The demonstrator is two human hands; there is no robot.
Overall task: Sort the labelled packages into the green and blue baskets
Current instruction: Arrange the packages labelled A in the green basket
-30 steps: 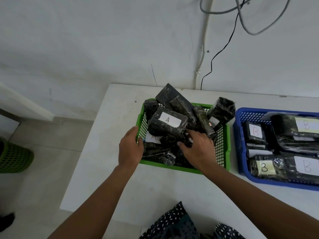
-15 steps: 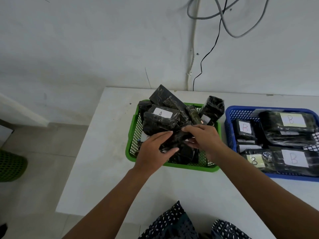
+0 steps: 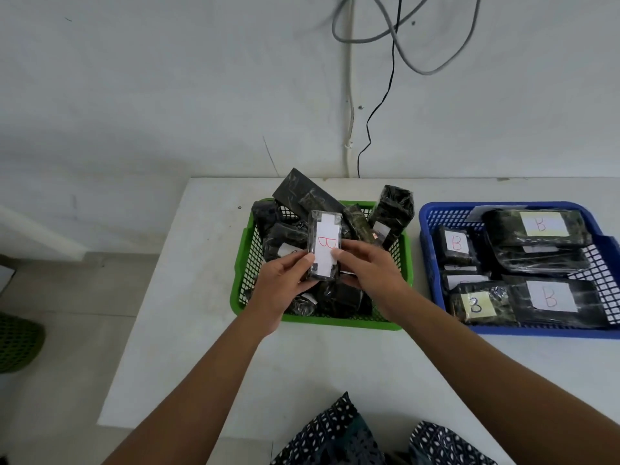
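A slim black wrapped package with a white label marked B [image 3: 324,246] is held upright above the green basket [image 3: 401,276]. My left hand [image 3: 283,290] grips its lower left side, thumb on the label's edge. My right hand [image 3: 369,273] pinches its right side, thumb on the label. The green basket is heaped with several black wrapped packages, one standing at its back right corner [image 3: 391,214]. The blue basket [image 3: 432,263] to the right holds several black packages, their labels marked B.
Both baskets stand on a white table [image 3: 188,313] against a white wall with hanging cables [image 3: 399,35]. A green bin [image 3: 16,344] sits on the floor at the left. Patterned fabric [image 3: 339,434] shows at the near table edge.
Both hands drew a package out of the green basket's heap and turned it upright, so its B label now faces me. The view also shifted.
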